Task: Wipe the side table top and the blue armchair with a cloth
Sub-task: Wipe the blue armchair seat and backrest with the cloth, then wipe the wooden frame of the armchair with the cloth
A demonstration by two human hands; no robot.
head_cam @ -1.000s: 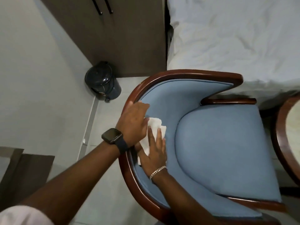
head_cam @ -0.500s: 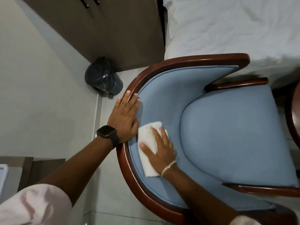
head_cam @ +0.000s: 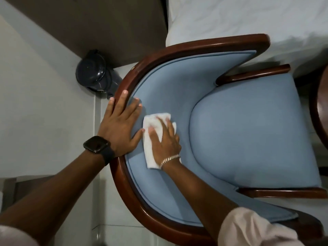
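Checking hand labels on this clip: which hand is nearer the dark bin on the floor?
Left. The left hand rests flat on the armchair's wooden rim, just beside the bin. The right hand presses the cloth farther inside, on the backrest.

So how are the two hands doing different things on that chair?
The left hand lies flat over the wooden rim with nothing under it; the right hand presses a white cloth onto the blue padding. The left wears a dark watch, the right a bracelet. Both are open-palmed on the armchair.
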